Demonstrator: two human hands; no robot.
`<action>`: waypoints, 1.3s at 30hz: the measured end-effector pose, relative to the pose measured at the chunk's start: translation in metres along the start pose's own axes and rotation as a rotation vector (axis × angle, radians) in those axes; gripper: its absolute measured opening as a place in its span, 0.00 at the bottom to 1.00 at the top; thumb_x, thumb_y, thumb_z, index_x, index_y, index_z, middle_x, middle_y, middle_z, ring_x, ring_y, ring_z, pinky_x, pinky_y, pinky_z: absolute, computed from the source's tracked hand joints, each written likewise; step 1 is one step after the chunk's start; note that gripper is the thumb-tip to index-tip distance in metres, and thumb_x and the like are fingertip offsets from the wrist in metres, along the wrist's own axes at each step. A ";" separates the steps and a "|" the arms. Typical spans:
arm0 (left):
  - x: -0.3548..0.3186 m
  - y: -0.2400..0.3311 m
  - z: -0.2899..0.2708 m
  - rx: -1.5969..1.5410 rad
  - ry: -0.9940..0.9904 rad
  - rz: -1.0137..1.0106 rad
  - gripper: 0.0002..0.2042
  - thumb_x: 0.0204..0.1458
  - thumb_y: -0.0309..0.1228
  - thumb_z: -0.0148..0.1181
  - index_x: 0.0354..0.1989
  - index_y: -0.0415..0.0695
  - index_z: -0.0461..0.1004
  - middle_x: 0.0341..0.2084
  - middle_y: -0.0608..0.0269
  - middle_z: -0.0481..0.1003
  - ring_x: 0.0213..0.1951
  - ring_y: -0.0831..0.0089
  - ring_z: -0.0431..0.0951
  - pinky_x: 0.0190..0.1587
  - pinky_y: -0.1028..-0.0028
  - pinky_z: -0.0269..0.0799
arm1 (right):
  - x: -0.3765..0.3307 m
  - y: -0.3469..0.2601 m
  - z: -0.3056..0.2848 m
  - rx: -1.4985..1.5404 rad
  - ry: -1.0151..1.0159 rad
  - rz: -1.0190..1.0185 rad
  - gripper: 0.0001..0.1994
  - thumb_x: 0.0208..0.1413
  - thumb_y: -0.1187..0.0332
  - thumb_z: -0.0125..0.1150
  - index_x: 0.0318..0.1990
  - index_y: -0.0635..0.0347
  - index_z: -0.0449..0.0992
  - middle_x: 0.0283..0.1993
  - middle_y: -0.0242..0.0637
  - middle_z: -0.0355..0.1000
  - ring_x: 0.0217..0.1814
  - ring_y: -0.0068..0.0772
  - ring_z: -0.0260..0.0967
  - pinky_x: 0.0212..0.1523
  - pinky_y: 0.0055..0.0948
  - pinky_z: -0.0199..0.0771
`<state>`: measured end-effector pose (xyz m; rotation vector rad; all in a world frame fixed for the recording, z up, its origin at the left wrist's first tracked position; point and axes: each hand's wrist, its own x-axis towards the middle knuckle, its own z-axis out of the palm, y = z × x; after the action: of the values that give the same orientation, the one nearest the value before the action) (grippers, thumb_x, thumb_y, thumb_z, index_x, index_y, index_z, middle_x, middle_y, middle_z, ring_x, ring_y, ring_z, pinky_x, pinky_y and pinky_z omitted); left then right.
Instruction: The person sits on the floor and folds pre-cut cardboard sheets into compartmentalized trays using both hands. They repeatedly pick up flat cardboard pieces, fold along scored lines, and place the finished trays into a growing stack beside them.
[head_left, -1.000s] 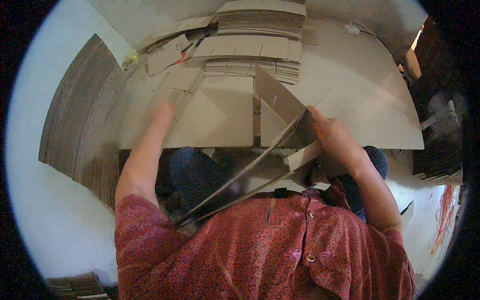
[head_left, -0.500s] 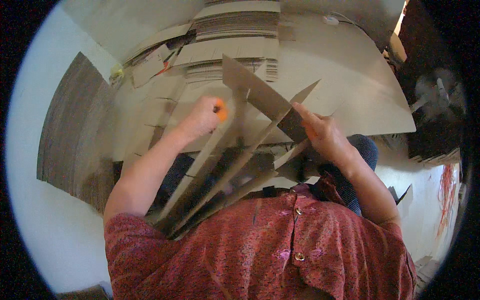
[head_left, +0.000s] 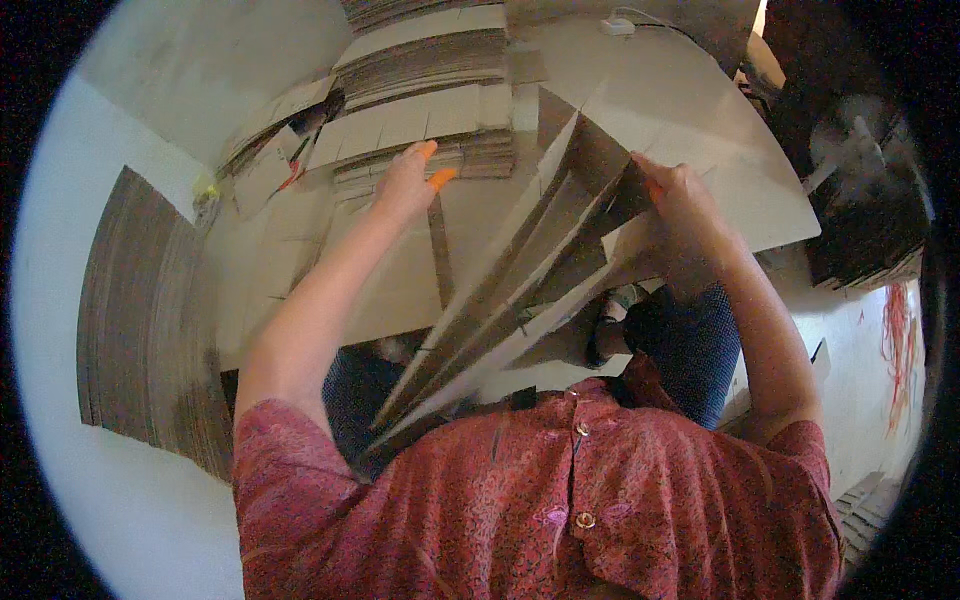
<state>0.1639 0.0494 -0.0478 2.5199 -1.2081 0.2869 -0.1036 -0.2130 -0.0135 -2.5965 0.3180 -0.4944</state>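
My right hand (head_left: pixel 690 210) grips the far corner of a cardboard divider (head_left: pixel 510 290), made of slotted strips crossing one another. The divider's long strips slant down toward my lap and the shirt front. Orange covers sit on the fingertips of my left hand (head_left: pixel 405 185). Its thumb and forefinger are spread at the front edge of a stack of slotted cardboard strips (head_left: pixel 400 125). Whether those fingertips touch the stack, I cannot tell.
More cardboard strips (head_left: pixel 425 50) are piled behind on the pale table (head_left: pixel 700 130). A tall cardboard stack (head_left: pixel 145 320) stands at the left against the wall. A red-handled tool (head_left: pixel 293 175) lies near the back left. Red strings (head_left: pixel 897 340) hang at the right.
My left hand has moved forward to the strip stack, and its fingers have spread. My right hand has shifted a little forward and right, with the cardboard divider turned more upright.
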 end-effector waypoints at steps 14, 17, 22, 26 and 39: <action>0.098 -0.045 0.045 -0.015 -0.135 -0.233 0.15 0.48 0.36 0.62 0.45 0.51 0.76 0.35 0.53 0.77 0.38 0.59 0.76 0.40 0.61 0.70 | 0.070 0.062 -0.008 -0.402 0.109 0.084 0.18 0.56 0.68 0.53 0.54 0.58 0.70 0.44 0.52 0.71 0.42 0.54 0.70 0.41 0.41 0.71; 0.093 -0.044 0.023 -0.015 -0.147 -0.228 0.11 0.48 0.35 0.62 0.40 0.51 0.79 0.33 0.53 0.77 0.33 0.61 0.77 0.37 0.65 0.70 | 0.061 0.053 -0.005 -0.522 0.346 -0.022 0.19 0.57 0.63 0.54 0.54 0.61 0.69 0.51 0.50 0.69 0.49 0.51 0.69 0.48 0.38 0.70; 0.066 -0.065 0.006 -0.356 0.060 -0.072 0.11 0.50 0.30 0.59 0.43 0.47 0.78 0.34 0.55 0.78 0.32 0.66 0.77 0.37 0.69 0.71 | 0.040 0.000 -0.006 0.244 0.271 -0.039 0.25 0.55 0.60 0.58 0.56 0.65 0.66 0.43 0.51 0.73 0.40 0.42 0.73 0.41 0.30 0.73; 0.039 0.036 -0.034 -0.425 0.289 0.279 0.15 0.49 0.23 0.57 0.46 0.45 0.75 0.42 0.57 0.76 0.40 0.66 0.76 0.45 0.71 0.72 | 0.023 -0.025 -0.005 1.103 0.194 0.181 0.26 0.54 0.59 0.60 0.54 0.71 0.67 0.42 0.39 0.74 0.39 0.32 0.72 0.39 0.24 0.72; -0.035 0.108 -0.044 -0.309 -0.309 -0.055 0.12 0.48 0.32 0.61 0.35 0.35 0.76 0.27 0.49 0.76 0.29 0.57 0.75 0.32 0.67 0.69 | -0.062 0.022 -0.056 0.739 0.635 0.175 0.09 0.56 0.72 0.56 0.43 0.67 0.75 0.40 0.35 0.74 0.41 0.22 0.69 0.44 0.22 0.68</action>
<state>0.0558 0.0279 0.0041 2.3735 -1.1814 -0.2934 -0.1850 -0.2358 0.0043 -1.6389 0.4542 -1.1214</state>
